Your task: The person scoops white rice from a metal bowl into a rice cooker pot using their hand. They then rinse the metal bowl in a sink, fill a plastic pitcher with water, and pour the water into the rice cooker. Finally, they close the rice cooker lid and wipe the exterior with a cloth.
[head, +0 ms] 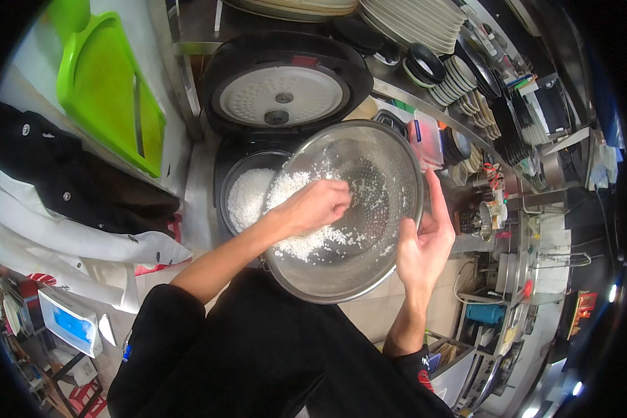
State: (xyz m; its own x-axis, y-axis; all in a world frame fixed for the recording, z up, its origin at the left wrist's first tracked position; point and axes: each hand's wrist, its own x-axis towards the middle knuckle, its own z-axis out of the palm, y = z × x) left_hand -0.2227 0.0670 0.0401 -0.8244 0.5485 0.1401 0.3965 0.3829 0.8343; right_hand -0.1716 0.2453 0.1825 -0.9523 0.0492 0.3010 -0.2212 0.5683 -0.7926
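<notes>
A perforated metal colander (345,282) is tilted over the left, its lower edge overlapping the mouth of a rice cooker's inner pot (229,172). My right hand (427,235) grips its right rim, thumb inside and index finger stretched along the outside. Inside the colander, my left hand (318,205) has curled fingers beside a heap of white rice (305,243); whether grains are within the fingers is hidden. Loose grains cling to the colander's wall. More white rice (248,198) lies in the pot, partly covered by the colander. The cooker's lid (285,96) stands raised behind.
Green cutting boards (102,78) lean at the left wall, above hanging black and white garments (73,230). Stacked plates (415,23) and bowls (453,81) fill a shelf at the back right. A clear plastic container (426,138) sits just beyond the colander's right rim.
</notes>
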